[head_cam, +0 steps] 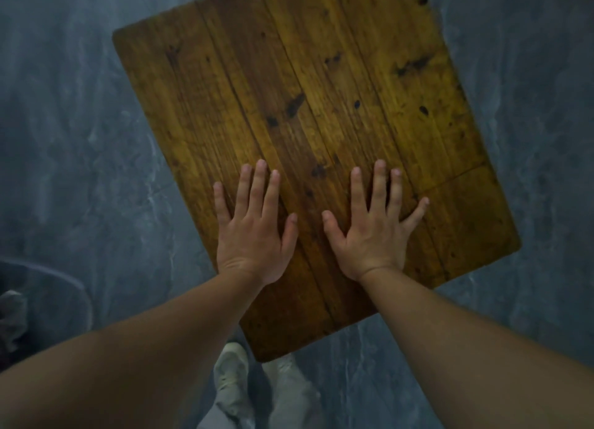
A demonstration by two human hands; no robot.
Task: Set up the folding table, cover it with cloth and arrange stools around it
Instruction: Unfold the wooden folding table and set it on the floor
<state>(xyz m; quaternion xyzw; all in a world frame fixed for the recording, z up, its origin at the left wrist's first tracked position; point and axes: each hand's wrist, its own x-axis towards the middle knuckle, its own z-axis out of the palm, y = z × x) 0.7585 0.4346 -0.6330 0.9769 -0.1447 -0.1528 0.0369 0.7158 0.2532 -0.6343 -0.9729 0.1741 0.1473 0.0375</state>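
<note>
The folding table (321, 74) shows its worn brown plank top from above, turned at an angle, with dark knots in the wood. My left hand (254, 229) lies flat on the near part of the top, fingers spread. My right hand (374, 232) lies flat beside it, a little to the right, fingers also spread. Neither hand holds anything. The table's legs are hidden under the top. No cloth lies on the table and no stool is clearly in view.
Dark grey marbled floor (80, 139) surrounds the table. My feet in pale shoes (231, 374) stand just under the near corner. A dim grey rounded object (48, 293) with something crumpled on it sits at the left edge.
</note>
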